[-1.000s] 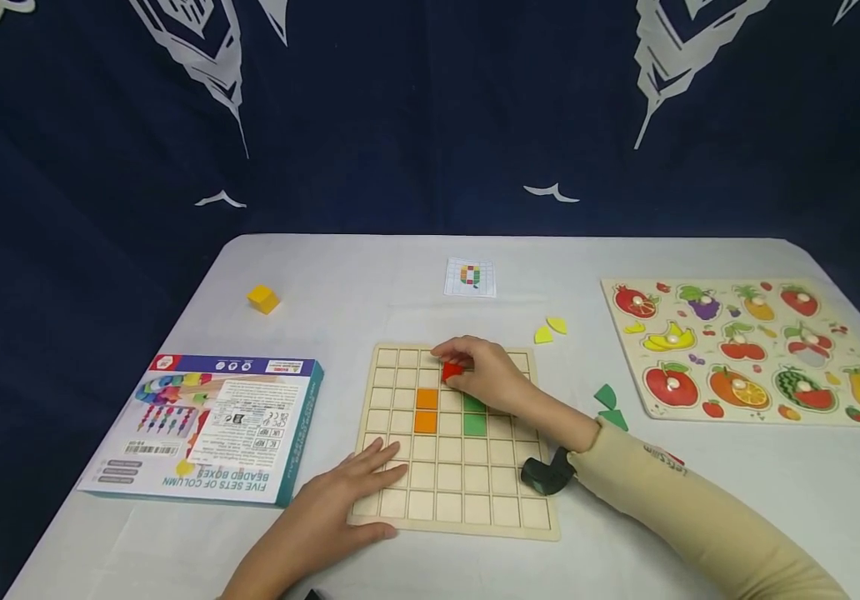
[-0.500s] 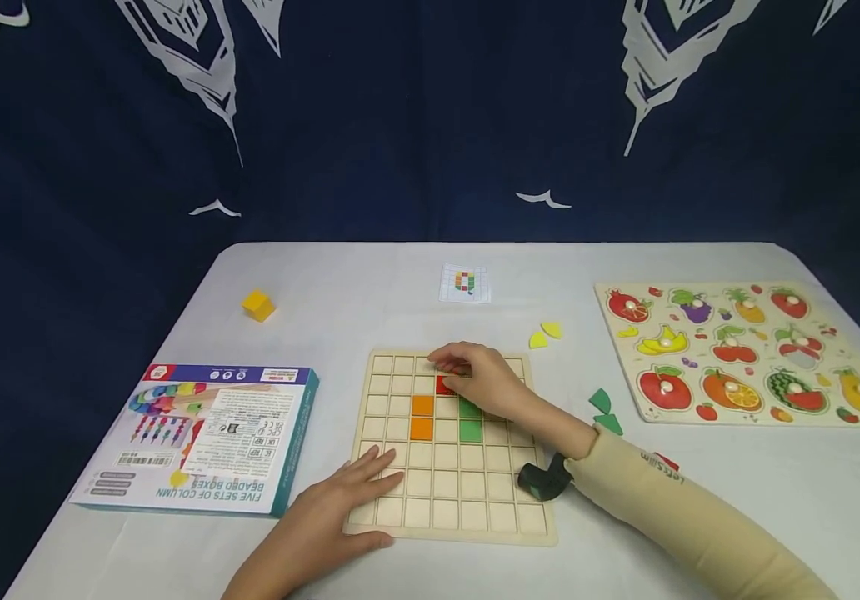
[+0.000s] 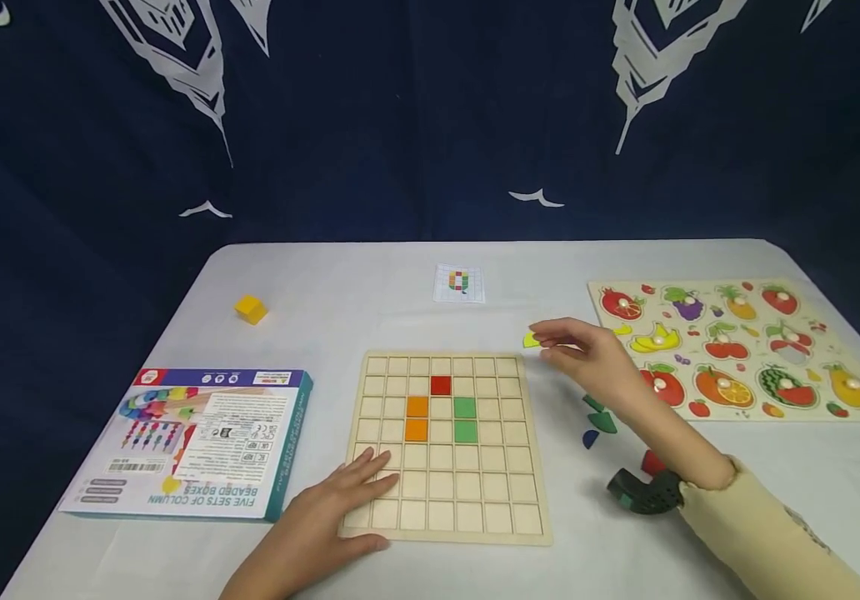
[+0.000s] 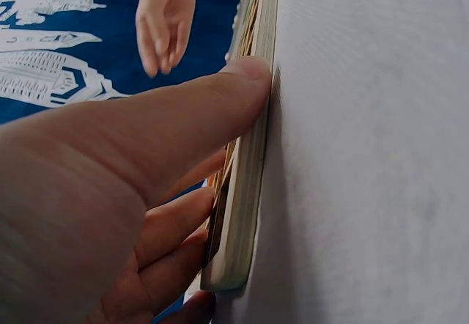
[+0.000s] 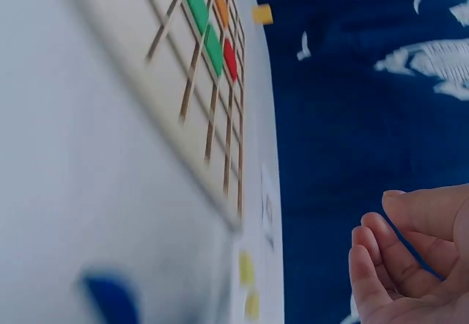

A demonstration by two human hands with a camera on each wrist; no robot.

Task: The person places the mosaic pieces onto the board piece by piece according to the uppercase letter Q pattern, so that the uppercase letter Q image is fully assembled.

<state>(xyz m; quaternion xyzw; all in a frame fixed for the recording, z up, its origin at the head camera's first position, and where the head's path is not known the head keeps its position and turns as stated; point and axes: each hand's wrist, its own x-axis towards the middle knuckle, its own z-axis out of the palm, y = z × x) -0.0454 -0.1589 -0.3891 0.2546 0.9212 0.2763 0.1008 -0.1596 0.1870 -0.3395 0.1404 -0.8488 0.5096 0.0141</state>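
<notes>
A wooden grid board (image 3: 475, 481) lies on the table, with one red tile (image 3: 441, 385), two orange tiles (image 3: 417, 407) and two green tiles (image 3: 465, 407) set in its squares. My left hand (image 3: 317, 525) rests on the board's near left corner. Its fingers lie over the grid, and in the left wrist view the thumb (image 4: 220, 93) presses the board's side edge. Beyond the board's far right corner hovers my right hand (image 3: 587, 358), fingers loosely bent and holding nothing. It partly hides a yellow piece (image 3: 530, 341); two yellow pieces (image 5: 246, 269) show in the right wrist view.
Green quarter-round pieces (image 3: 602, 422), a blue piece (image 3: 590, 438) and a red piece (image 3: 652, 462) lie right of the board. A fruit peg puzzle (image 3: 760, 392) is farther right. A pattern card (image 3: 459, 283), yellow cube (image 3: 252, 309) and boxed set (image 3: 197, 500) surround the board.
My right hand has let go of the red tile, now flat in the grid, and moved right to the yellow pieces. The left hand stays on the board.
</notes>
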